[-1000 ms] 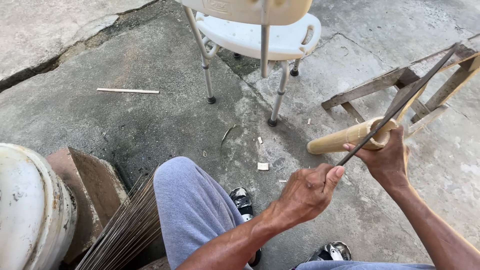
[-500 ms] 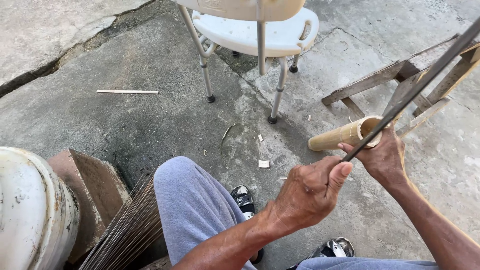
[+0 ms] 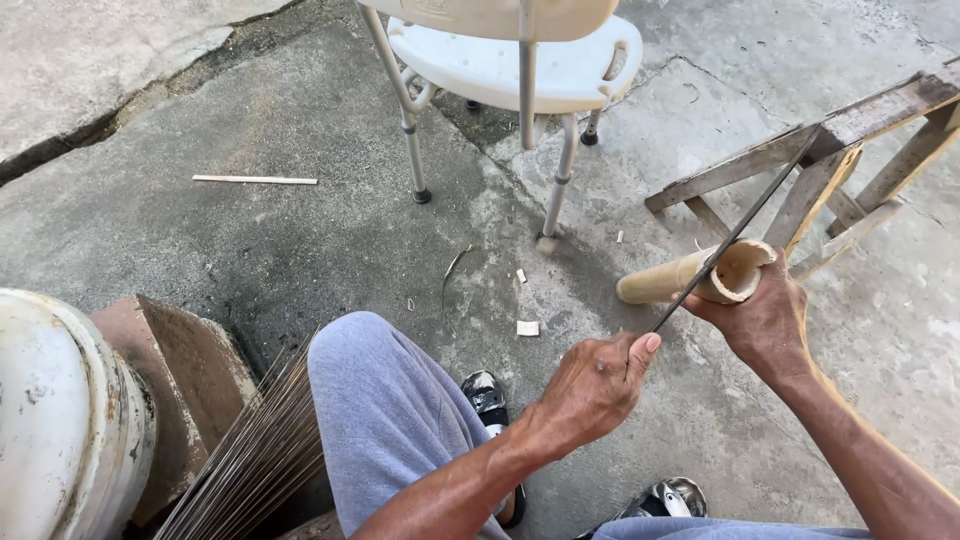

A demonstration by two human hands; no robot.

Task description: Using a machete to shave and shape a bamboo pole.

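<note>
Head view: left hand [image 3: 590, 385] fisted around the near end of a long thin dark blade [image 3: 735, 235], fingers [image 3: 640, 350] pressed together on it. Right hand [image 3: 765, 320] wraps the open end of a bamboo tube [image 3: 680, 278], fingers curled under; thumb side hidden, can't tell the full grip. Blade lies across the tube's mouth, touching the rim.

Handling, my read: tube is hollow, stiff, light, smooth-skinned so likely slippery; the open rim is the weak spot and may split along the grain. Best hold is around the body just behind the mouth, where the hand is now. Blade looks thin and springy; keep hold at the near end, away from the edge.

Room: wooden trestle [image 3: 800, 150] just behind the blade tip, close. White chair [image 3: 520, 60] further out, its legs well apart from the tube. Knee [image 3: 370, 390] below left, stick bundle [image 3: 250, 460] beside it, brick [image 3: 170, 350] and white drum [image 3: 50, 420] far left. Concrete floor [image 3: 300, 240] has chips and a loose stick [image 3: 255, 180].
</note>
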